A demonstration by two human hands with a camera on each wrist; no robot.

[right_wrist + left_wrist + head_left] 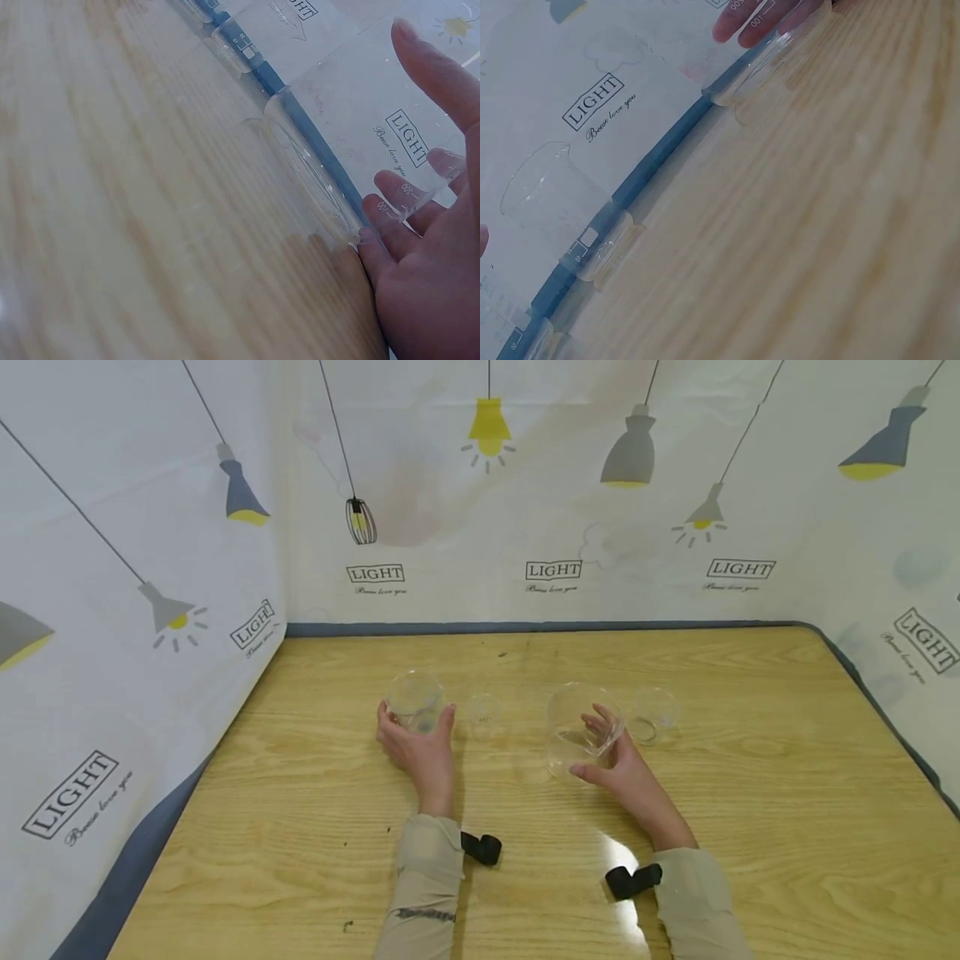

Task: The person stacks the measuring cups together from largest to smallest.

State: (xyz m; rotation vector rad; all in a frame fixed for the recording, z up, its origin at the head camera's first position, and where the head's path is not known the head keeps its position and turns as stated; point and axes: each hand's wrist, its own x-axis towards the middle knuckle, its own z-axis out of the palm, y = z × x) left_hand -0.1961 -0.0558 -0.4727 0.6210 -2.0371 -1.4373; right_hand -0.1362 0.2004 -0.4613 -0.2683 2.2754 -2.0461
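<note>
My left hand (420, 752) holds a clear beaker (414, 689), thumb on its right side and fingers round its left. A larger clear beaker (564, 739) is in my right hand (626, 768). The right thumb lies along its near side, and the fingers show through the glass behind measuring marks in the right wrist view. This larger beaker (307, 176) stands upright with its base on the table. Between the hands is a small clear beaker (483, 708), also seen upright in the left wrist view. Only a fingertip of the left hand shows there.
Another small clear glass vessel (657, 703) stands just right of my right hand. The wood-patterned table (525, 827) ends at a blue-edged white backdrop (450, 510) printed with lamps, at the back and both sides. Black wrist mounts (483, 849) sit at both sleeves.
</note>
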